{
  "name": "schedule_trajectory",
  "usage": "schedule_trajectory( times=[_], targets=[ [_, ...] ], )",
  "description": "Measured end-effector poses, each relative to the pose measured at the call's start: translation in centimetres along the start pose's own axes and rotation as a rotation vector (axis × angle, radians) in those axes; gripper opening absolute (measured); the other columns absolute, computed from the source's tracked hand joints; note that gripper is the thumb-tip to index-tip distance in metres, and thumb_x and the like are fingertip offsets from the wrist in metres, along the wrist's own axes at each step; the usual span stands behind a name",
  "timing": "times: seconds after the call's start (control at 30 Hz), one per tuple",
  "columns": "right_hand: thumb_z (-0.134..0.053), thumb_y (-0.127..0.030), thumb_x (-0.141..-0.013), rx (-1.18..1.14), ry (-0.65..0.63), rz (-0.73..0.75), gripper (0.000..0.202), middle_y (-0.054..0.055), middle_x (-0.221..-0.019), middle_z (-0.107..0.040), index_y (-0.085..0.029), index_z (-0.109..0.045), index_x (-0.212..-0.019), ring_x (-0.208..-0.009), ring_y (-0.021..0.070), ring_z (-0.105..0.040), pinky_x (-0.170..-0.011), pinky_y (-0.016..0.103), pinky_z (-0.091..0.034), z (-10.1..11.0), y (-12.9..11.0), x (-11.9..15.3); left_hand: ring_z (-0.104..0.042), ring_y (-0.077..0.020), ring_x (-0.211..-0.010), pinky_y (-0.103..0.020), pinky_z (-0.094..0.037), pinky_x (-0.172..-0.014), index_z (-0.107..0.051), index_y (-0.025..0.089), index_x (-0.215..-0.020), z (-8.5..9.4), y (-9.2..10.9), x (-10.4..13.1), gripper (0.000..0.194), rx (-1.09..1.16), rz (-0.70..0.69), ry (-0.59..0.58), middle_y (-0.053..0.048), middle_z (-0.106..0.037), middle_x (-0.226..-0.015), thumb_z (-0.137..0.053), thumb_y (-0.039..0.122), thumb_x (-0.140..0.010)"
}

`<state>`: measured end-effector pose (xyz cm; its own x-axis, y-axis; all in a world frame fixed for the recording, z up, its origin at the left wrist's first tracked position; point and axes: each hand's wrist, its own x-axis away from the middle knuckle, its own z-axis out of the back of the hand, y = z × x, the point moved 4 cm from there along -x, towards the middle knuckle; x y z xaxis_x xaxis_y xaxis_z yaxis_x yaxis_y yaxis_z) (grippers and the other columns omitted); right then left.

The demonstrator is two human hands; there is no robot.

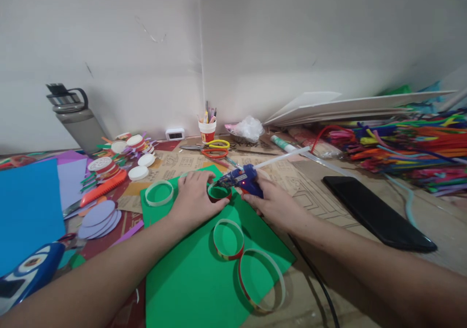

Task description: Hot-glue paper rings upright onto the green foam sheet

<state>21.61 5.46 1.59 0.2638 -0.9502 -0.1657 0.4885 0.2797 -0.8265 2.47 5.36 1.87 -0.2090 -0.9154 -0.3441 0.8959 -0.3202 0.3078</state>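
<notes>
My right hand (272, 199) is wrapped round a blue hot glue gun (242, 177), with a small red light on its side and a long clear glue stick (282, 157) out of its back. The gun's nozzle is at the rim of a red paper ring (221, 197) standing on a green foam sheet (189, 269). My left hand (193, 194) grips this ring from its left side, thumb at the front; part of the ring is hidden. Other rings on the sheet are a pale one (159, 193) on the left, a red and white one (228, 239) and a larger one (261, 280) nearer me.
Left are a blue sheet (29, 211), purple discs (98, 218), an orange utility knife (104, 189) and a grey bottle (78, 118). Scissors (215, 148) and a pencil cup (207, 129) stand behind. A black phone (375, 211), a cord (317, 279) and pipe cleaners (412, 148) are right.
</notes>
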Motion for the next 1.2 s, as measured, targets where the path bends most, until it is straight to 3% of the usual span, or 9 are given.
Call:
schedule_trajectory(
  times=[0.3,0.47,0.67,1.2],
  targets=[
    [-0.063,-0.023,-0.084,0.060,0.029,0.078,0.040,0.010,-0.118,-0.065,-0.025,-0.059,-0.124,-0.108,0.0271,-0.062,-0.081,0.035,-0.054,0.10,-0.47,0.13,-0.058,-0.0299,-0.112,-0.048,-0.038,-0.095,-0.056,0.021,-0.109,-0.19,-0.08,0.13,0.049,0.002,-0.014,0.024,-0.008,-0.066,-0.110,-0.067,0.056,-0.077],
    [-0.061,-0.024,-0.085,0.055,0.016,0.058,0.041,0.009,-0.112,-0.067,-0.025,-0.058,-0.127,-0.101,0.0266,-0.064,-0.081,0.037,-0.054,0.04,-0.41,0.25,-0.058,-0.0301,-0.112,-0.047,-0.039,-0.095,-0.055,0.023,-0.109,-0.16,-0.08,0.07,0.049,0.001,-0.014,0.024,-0.008,-0.066,-0.110,-0.067,0.057,-0.076],
    [-0.060,-0.023,-0.086,0.073,0.001,0.055,0.037,0.009,-0.114,-0.068,-0.025,-0.057,-0.122,-0.106,0.0281,-0.063,-0.092,0.042,-0.049,0.01,-0.26,0.25,-0.059,-0.0306,-0.110,-0.047,-0.039,-0.094,-0.056,0.023,-0.109,-0.16,-0.06,0.03,0.048,-0.003,-0.019,0.030,-0.007,-0.066,-0.109,-0.069,0.055,-0.075],
    [-0.061,-0.021,-0.085,0.084,0.003,0.059,0.038,0.009,-0.118,-0.067,-0.024,-0.056,-0.122,-0.112,0.0287,-0.061,-0.095,0.043,-0.046,-0.05,-0.25,0.27,-0.058,-0.0300,-0.110,-0.047,-0.039,-0.094,-0.056,0.022,-0.109,-0.18,0.02,0.03,0.048,-0.003,-0.018,0.034,-0.007,-0.067,-0.109,-0.068,0.056,-0.076]
  ],
)
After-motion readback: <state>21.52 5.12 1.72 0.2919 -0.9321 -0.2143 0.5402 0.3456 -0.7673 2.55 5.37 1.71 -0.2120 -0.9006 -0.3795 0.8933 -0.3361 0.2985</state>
